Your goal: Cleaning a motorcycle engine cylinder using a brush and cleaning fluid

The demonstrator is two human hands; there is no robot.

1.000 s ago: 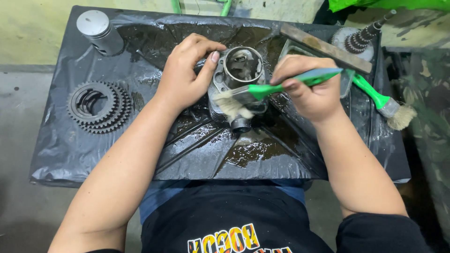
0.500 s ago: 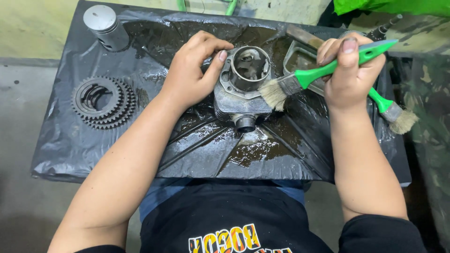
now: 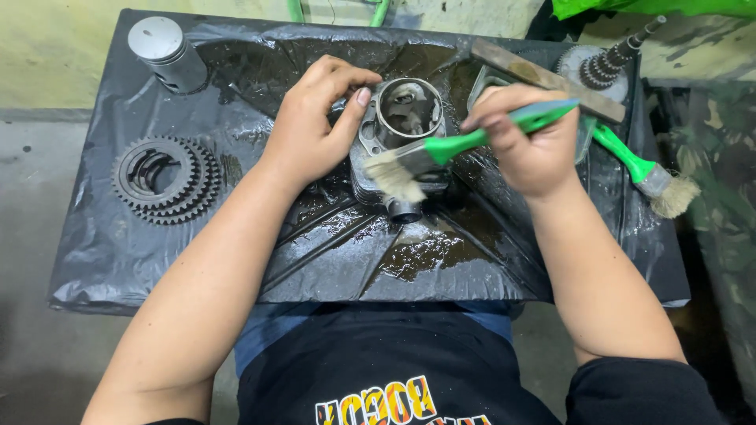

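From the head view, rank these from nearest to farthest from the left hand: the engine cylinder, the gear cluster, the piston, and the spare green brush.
1. Engine cylinder: touched by the left hand, at the tray's centre.
2. Gear cluster and piston: both at the left side of the tray, too close to call.
3. Spare green brush: far right, beyond the right hand.

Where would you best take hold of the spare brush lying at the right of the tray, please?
Grip the spare brush by its green handle, coming from above and the right. The handle lies flat, slanting up-left toward the tray, with its upper end tucked under the right hand, so the stretch just above the metal ferrule is freest. The bristles hang past the tray's right edge and look wet; leave those alone.
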